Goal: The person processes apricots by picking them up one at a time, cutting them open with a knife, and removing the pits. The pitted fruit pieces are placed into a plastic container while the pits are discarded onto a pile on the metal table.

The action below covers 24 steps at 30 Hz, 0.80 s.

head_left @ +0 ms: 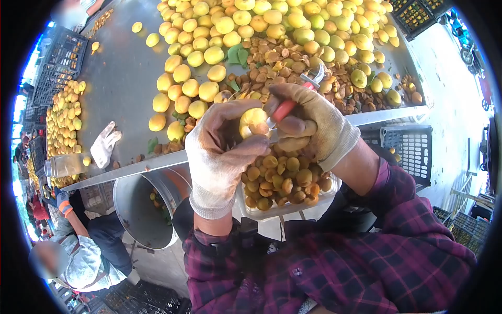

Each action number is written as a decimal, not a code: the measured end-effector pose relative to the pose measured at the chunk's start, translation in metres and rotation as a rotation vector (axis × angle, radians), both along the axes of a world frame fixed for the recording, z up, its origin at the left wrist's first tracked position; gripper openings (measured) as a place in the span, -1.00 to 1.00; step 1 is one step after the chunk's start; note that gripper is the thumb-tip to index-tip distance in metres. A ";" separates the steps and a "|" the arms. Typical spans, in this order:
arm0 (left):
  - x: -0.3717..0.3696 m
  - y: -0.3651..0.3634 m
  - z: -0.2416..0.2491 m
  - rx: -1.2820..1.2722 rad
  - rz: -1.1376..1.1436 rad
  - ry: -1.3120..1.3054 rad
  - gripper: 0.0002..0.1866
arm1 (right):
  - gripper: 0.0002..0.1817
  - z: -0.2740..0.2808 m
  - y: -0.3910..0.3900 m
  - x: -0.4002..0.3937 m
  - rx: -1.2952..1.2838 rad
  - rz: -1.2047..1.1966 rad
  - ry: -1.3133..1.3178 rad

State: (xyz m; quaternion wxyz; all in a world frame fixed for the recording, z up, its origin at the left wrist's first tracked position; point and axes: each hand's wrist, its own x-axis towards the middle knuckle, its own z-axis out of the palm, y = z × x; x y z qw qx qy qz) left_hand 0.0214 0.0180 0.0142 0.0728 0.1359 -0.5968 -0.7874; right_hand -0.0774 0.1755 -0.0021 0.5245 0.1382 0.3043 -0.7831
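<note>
In my gloved left hand (pixel 222 152) is a yellow apricot (pixel 254 123), pinched between thumb and fingers, its pale flesh showing on one side. My gloved right hand (pixel 314 123) is closed round a red-handled tool (pixel 285 110). A curved metal piece sticks out at the tool's far end, and its near end meets the apricot; the working tip is hidden. Right below both hands stands a white tub (pixel 266 212) heaped with small brownish-yellow fruit (pixel 285 180). Beyond them, brown pits and scraps (pixel 282 60) lie piled on the metal table (pixel 123 63).
Whole apricots (pixel 225 25) cover the table's far side. A white glove (pixel 106 145) and a clear jar (pixel 65 166) lie at left. A metal drum (pixel 149 209) stands below the table edge, a black crate (pixel 408 152) at right. Another person (pixel 86 251) sits at lower left.
</note>
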 end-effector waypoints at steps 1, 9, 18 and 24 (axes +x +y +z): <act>0.000 0.000 -0.002 0.003 0.005 -0.005 -0.53 | -0.65 0.000 0.000 -0.001 -0.034 0.006 -0.027; -0.007 0.017 -0.024 -0.603 0.125 0.105 -0.51 | -0.64 0.014 -0.004 0.004 0.326 -0.133 0.387; -0.013 0.025 -0.026 -0.894 0.229 0.126 -0.54 | -0.64 0.002 -0.003 0.006 0.293 -0.195 0.541; -0.013 0.028 -0.034 -1.169 0.262 0.253 -0.52 | -0.65 0.009 -0.002 0.013 0.265 -0.188 0.472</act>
